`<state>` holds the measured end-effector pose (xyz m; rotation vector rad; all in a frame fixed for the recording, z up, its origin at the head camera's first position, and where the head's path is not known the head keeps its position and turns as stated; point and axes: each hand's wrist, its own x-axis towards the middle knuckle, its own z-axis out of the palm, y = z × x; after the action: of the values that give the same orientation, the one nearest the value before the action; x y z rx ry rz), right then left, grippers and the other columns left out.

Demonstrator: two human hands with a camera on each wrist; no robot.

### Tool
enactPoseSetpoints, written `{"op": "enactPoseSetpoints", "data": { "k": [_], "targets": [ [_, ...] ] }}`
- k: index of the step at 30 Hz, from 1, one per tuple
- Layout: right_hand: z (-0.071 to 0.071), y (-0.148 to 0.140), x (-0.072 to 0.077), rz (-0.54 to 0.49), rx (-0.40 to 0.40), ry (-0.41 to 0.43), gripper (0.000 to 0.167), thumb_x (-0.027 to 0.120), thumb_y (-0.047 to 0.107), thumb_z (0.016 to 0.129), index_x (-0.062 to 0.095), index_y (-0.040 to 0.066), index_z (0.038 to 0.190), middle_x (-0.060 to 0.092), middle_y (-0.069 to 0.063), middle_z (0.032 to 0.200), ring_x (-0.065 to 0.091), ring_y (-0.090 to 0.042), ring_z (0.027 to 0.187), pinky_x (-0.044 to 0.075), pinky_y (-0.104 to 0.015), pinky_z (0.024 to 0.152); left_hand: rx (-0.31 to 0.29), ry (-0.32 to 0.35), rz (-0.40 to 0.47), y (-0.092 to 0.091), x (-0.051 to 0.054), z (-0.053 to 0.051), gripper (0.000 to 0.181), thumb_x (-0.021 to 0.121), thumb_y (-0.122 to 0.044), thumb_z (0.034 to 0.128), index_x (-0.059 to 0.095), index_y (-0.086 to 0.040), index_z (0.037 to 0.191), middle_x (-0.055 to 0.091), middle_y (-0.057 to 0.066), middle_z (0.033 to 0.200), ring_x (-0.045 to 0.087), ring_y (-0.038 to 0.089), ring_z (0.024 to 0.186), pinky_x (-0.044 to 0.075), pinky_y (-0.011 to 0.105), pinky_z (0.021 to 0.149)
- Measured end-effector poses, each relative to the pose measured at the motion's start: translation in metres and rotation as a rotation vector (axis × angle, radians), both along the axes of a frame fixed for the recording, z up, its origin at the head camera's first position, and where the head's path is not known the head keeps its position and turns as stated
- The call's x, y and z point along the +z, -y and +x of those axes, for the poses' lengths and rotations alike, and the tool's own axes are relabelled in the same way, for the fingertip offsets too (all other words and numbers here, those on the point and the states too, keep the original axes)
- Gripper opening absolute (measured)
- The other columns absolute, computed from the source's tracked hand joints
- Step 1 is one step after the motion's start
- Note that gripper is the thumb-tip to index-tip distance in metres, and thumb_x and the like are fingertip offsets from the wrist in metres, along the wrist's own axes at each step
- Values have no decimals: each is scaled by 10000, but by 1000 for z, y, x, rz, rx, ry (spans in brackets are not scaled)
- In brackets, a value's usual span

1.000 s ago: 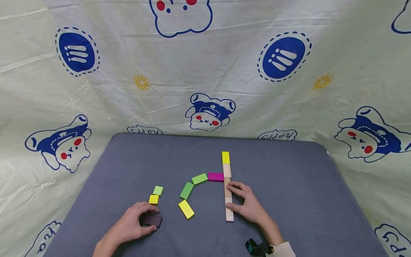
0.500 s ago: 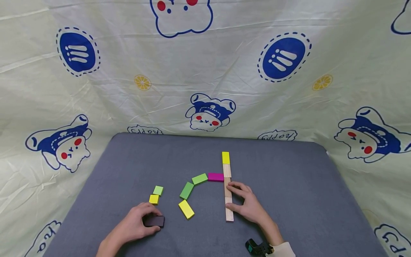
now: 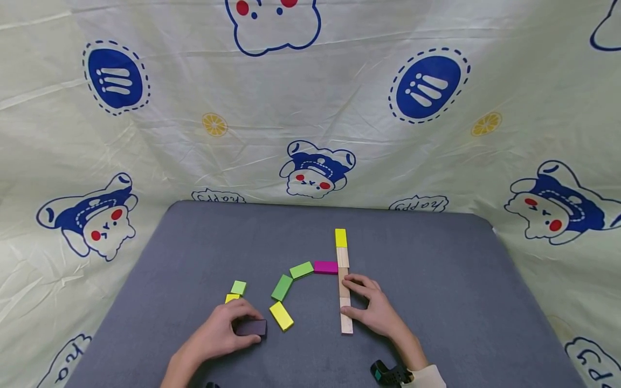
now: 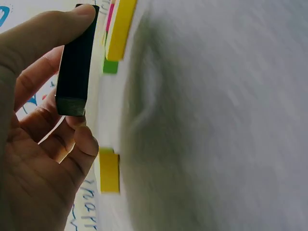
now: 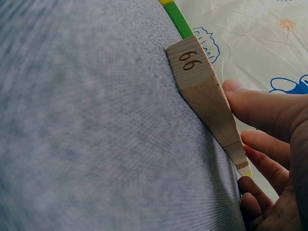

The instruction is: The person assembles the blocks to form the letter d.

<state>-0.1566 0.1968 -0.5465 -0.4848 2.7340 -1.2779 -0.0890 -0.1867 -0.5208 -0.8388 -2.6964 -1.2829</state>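
My left hand (image 3: 218,333) pinches a dark wooden block (image 3: 252,327) between thumb and fingers; the left wrist view shows this block (image 4: 77,67) clear of the grey surface. My right hand (image 3: 375,308) rests its thumb and a fingertip on a straight row of plain wooden blocks (image 3: 346,322). The row's near block (image 5: 197,72) bears the number 66 on its end. A yellow block (image 3: 341,237) tops the row's far end. From the row's left side curve a magenta block (image 3: 325,267), two green blocks (image 3: 282,288) and a yellow block (image 3: 281,316).
Left of the curve lie a light green block (image 3: 238,288) and a yellow block (image 3: 231,297), partly behind my left hand. All stand on a grey cloth-covered table (image 3: 436,280). A printed curtain (image 3: 349,108) hangs behind its far edge.
My left hand has carried the dark block to the right, closer to the curve's yellow block, and now partly covers the left yellow block. The right hand has stayed put.
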Motion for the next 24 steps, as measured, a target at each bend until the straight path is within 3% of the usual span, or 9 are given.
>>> {"op": "enactPoseSetpoints", "data": {
  "k": [7,12,16,24],
  "targets": [
    [0,0,2,-1,6,6,657,865,348,829,648,115,1404,558,-54,1475,427,-368,1401,344,-653,1124,-18,30,15,-23,7,-10,342,908,-203,792,734,-187,1087,709,-86,1036,629,67,924,547,264,824],
    [0,-1,2,-11,17,-16,634,858,332,840,653,116,1398,561,-55,1472,436,-368,1392,356,-651,1111,-31,31,-1,-42,10,-16,306,905,-220,797,746,-221,1058,689,-108,1031,604,71,938,539,259,821],
    [0,-1,1,-8,19,-30,632,856,334,843,653,111,1398,564,-58,1467,443,-372,1383,362,-652,1104,-57,35,-24,-56,8,-18,281,895,-248,809,755,-231,1053,690,-114,1019,607,63,940,527,266,832],
    [0,0,1,2,4,-5,651,864,343,830,652,107,1398,563,-62,1468,432,-374,1398,343,-655,1126,-109,27,-65,-81,0,-18,296,896,-292,799,765,-220,1055,713,-94,1005,624,44,927,374,340,874]
  ]
}}
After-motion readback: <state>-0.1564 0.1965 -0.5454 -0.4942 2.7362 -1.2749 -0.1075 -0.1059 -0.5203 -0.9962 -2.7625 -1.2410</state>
